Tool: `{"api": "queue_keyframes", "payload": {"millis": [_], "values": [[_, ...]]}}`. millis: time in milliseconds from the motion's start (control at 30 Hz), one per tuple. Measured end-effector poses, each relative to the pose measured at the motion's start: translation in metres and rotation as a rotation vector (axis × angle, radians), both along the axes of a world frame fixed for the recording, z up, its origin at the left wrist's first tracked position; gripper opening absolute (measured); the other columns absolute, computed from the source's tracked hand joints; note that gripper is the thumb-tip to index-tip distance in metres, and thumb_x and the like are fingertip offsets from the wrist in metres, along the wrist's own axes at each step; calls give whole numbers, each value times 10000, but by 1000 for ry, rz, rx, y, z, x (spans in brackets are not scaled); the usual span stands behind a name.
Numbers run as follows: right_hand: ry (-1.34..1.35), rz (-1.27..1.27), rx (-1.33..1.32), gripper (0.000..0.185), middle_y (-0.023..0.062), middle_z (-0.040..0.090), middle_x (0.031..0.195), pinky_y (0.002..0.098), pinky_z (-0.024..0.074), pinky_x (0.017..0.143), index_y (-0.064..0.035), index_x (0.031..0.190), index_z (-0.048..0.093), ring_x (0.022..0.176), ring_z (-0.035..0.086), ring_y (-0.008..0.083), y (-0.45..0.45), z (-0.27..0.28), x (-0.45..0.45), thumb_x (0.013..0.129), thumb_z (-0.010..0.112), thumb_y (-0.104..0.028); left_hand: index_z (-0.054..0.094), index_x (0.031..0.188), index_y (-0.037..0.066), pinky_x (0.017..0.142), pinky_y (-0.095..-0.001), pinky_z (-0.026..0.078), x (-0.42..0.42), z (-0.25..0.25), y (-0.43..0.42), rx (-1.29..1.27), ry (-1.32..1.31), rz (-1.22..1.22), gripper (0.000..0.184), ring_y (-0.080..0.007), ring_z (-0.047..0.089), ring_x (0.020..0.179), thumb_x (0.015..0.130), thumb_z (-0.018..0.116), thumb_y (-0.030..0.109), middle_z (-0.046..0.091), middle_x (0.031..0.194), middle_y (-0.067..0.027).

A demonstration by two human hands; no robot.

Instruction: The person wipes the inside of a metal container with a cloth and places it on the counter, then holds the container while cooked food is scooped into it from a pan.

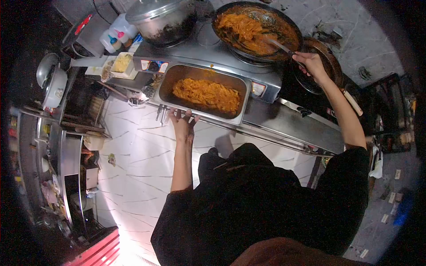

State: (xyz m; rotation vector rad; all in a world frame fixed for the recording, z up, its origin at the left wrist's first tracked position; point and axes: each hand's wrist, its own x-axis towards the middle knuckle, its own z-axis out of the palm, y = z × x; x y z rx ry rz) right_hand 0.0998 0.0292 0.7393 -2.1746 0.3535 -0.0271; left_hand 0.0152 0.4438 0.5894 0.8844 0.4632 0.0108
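Observation:
My right hand [309,66] is closed around the dark grip of a metal-shafted cooking utensil [281,46]. The utensil's head is buried in orange, sauce-coated food [242,29] inside a black wok [296,27] on the stove. Nearer to me, a rectangular steel food pan [243,99] holds more of the orange food, strips in thick sauce. My left hand [182,125] grips the near rim of this pan at its left part, some fingers over or against the edge. The underside of that grip is hidden.
A large lidded pot [162,22] stands left of the wok. Another dark pan [330,57] sits to the right, near a pale-handled tool [353,103]. A small white tub [123,65] and squeeze bottles [114,41] are at the left. A steel ledge [295,126] runs along the front.

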Motion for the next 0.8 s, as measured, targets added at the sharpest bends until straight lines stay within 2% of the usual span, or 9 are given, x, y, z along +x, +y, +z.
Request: {"api": "queue_keyframes", "payload": {"millis": [267, 467, 667, 800], "values": [[6, -18, 10, 401, -15, 492, 540, 184, 263, 338, -14, 1101, 578, 372, 384, 41, -10, 32, -29, 778, 646, -242, 106, 1323, 186, 729, -423, 519, 1, -12, 2, 26, -43, -11, 708, -229, 429, 1030, 796, 483, -99, 177, 1352, -96], [-42, -48, 72, 396, -27, 488, 539, 192, 269, 339, -16, 1092, 583, 376, 384, 37, -14, 45, -44, 782, 645, -254, 136, 1297, 157, 722, -421, 521, 0, -8, 1, 44, -3, -2, 671, -247, 419, 1049, 785, 482, -103, 192, 1336, -109], [-111, -92, -16, 419, -35, 488, 533, 190, 270, 345, -29, 1077, 596, 383, 386, 33, -12, 78, -49, 767, 660, -303, 147, 1286, 153, 720, -422, 521, 0, -5, -1, 24, -9, 14, 648, -242, 427, 1037, 785, 466, -107, 202, 1328, -117], [-109, -67, -66, 419, -34, 495, 534, 185, 265, 347, -30, 1075, 599, 379, 385, 25, -15, 77, -52, 761, 664, -300, 143, 1281, 143, 715, -414, 525, 0, -7, 1, 21, -13, 2, 634, -242, 440, 1015, 788, 449, -109, 199, 1324, -117]]}}
